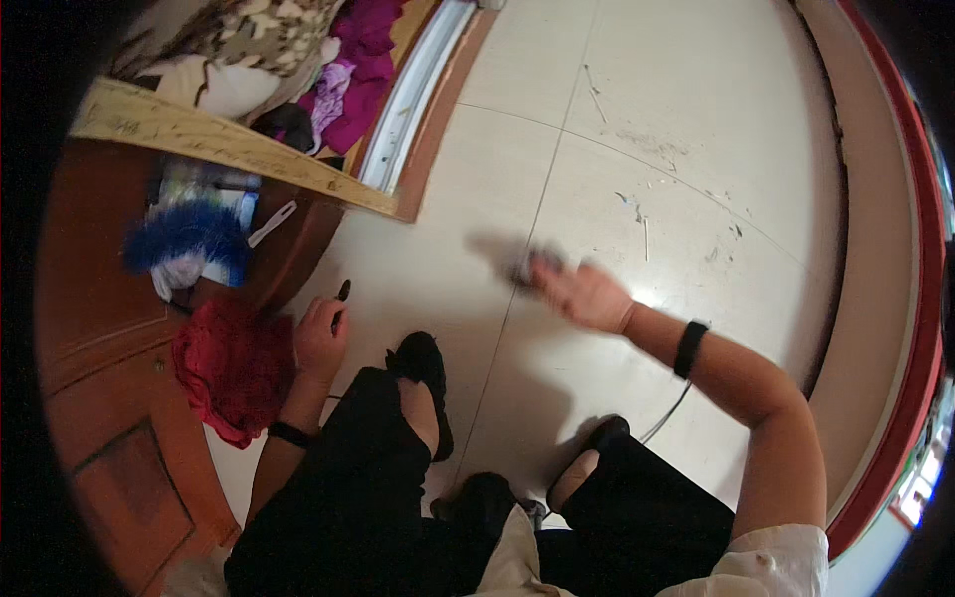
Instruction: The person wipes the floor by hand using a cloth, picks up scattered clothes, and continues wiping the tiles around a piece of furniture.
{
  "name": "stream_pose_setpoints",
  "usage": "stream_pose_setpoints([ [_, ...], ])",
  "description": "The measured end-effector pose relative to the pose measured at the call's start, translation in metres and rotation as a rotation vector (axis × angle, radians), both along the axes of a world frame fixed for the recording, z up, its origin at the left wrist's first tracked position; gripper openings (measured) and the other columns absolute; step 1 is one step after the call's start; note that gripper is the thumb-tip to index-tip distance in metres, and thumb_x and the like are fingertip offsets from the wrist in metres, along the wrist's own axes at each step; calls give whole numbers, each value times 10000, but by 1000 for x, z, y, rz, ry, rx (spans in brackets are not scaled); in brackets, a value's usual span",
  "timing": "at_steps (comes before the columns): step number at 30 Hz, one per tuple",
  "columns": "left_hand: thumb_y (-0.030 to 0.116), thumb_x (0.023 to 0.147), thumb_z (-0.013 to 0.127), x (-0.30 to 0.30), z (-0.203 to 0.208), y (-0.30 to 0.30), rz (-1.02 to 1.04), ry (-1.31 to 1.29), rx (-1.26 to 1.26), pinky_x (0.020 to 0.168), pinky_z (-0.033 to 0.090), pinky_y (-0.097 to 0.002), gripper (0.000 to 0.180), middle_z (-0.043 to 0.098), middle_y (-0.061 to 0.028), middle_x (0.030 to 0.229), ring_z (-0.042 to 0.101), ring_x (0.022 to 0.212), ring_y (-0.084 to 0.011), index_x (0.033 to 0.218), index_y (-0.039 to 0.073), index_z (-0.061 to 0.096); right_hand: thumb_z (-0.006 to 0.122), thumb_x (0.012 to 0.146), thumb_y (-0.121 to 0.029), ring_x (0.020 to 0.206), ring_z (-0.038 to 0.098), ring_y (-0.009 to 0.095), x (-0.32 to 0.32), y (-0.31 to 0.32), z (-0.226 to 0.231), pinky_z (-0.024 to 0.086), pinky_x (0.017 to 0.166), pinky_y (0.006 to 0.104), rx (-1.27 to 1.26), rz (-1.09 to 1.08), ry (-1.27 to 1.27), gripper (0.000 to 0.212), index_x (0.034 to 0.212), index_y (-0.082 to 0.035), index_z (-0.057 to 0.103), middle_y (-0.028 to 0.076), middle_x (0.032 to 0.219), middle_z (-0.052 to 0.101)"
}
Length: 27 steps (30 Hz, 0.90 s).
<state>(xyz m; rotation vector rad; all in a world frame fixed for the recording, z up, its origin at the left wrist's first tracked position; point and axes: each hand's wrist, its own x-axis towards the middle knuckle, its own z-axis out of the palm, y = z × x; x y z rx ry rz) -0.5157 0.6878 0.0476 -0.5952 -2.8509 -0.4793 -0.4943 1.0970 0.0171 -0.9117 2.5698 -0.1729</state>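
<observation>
My left hand is closed around a slim black handle-like thing, whose tip pokes out above the fist. It hovers beside a bunched red cloth. Stretched forward over the tiles, my right hand is smeared by motion. Its fingers are closed on a small dark object, too blurred for me to name its kind. Shadow falls on the floor close by it. Bits of debris and a thin white stick lie on the pale floor tiles beyond that hand.
An open wooden compartment at upper left holds purple fabric and patterned cloth. A fuzzy blue brush head and a white handle sit by brown wooden panels. A red-edged ledge runs along the right. My black shoes stand below.
</observation>
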Motion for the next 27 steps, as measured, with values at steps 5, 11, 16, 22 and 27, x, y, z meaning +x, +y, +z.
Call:
stream_pose_setpoints([
  [5,52,786,599,0,-5,18,-81,-1,11,618,467,-345,83,565,-116,825,573,731,-292,865,49,573,465,853,-134,992,517,231,-24,137,-41,455,719,385,341,-393,283,405,1227,4,391,153,1200,480],
  [11,62,782,617,5,24,3,-74,-64,10,622,459,-335,118,557,-114,822,569,737,-286,885,36,566,528,765,-83,846,532,222,-73,76,82,457,645,326,-8,-315,798,470,1229,-68,454,65,1153,503],
  [16,51,783,603,13,38,-14,-41,-12,-12,631,457,-341,126,555,-117,831,572,751,-285,902,42,564,421,852,-160,704,564,266,15,-68,66,447,627,395,-79,154,-145,300,1130,-85,509,120,787,579],
  [22,43,788,579,20,32,-19,137,-246,27,658,458,-341,138,555,-114,850,575,775,-267,925,50,561,477,855,-150,965,550,233,173,-185,-52,455,834,360,-353,628,-275,303,1149,-87,507,95,1012,562],
  [27,70,790,591,15,45,-35,-61,-111,22,657,472,-336,110,563,-105,837,573,754,-281,897,59,571,432,881,-153,912,568,278,57,-79,-65,452,797,413,-472,-172,71,233,1052,-44,545,127,982,591],
])
